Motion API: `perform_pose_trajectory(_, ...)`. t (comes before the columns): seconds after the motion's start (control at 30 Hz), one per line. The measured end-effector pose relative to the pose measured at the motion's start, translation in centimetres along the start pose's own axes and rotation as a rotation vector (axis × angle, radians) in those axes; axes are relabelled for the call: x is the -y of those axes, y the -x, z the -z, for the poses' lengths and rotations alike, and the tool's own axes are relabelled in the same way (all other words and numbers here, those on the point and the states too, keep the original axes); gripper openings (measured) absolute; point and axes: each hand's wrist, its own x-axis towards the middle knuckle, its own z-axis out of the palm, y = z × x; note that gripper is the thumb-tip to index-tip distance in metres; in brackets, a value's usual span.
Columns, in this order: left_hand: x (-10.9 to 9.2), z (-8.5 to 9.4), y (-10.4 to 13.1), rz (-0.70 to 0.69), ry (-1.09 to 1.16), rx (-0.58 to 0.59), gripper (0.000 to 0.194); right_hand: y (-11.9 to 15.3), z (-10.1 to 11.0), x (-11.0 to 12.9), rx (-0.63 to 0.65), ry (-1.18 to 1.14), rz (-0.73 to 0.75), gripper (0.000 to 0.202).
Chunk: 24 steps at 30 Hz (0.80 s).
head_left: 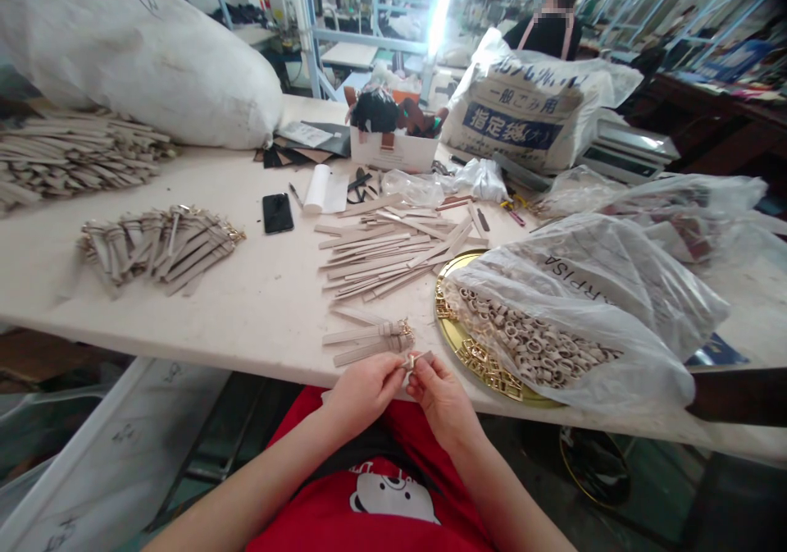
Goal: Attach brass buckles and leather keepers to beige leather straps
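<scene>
Beige strap (425,358), apparently gold-fitted, lower centre of frame
Left hand (367,390) and right hand (438,393) are pinching it, fingers clamped.

Printed white sack (513,113): "一般ごみ用", "指定袋(大)". Clear plastic bag (620,298): "RPISA", preceding letter unclear.

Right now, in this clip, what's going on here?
The person's left hand and right hand meet at the near edge of the table, pinching a small strap piece with a gold-coloured fitting. Just beyond lie a few finished-looking straps, then a pile of loose strips. To the right, a plastic bag partly covers a gold-coloured tray.
</scene>
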Motion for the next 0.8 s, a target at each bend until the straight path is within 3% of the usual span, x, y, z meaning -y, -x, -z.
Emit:
perform_pose_trajectory(0.17,0.1,-1.1,-0.1,0.138,0.278,-0.022,0.013,0.6,-0.7,-0.8,-0.055,0.186,0.223,0.018)
perform_pose_trajectory(0.4,0.2,-0.9,-0.2,0.253,0.547,0.084,0.026,0.7,-0.6,-1.2,-0.059,0.231,0.206,0.022)
perform_pose_trajectory(0.53,0.1,-1.1,-0.2,0.276,0.584,0.113,0.027,0.7,-0.4,-1.4,-0.094,0.222,0.211,0.022)
perform_pose_trajectory(0.8,0.1,-1.8,-0.3,0.292,0.532,0.076,0.019,1.1,0.0,-0.7,-0.130,0.516,0.347,0.027)
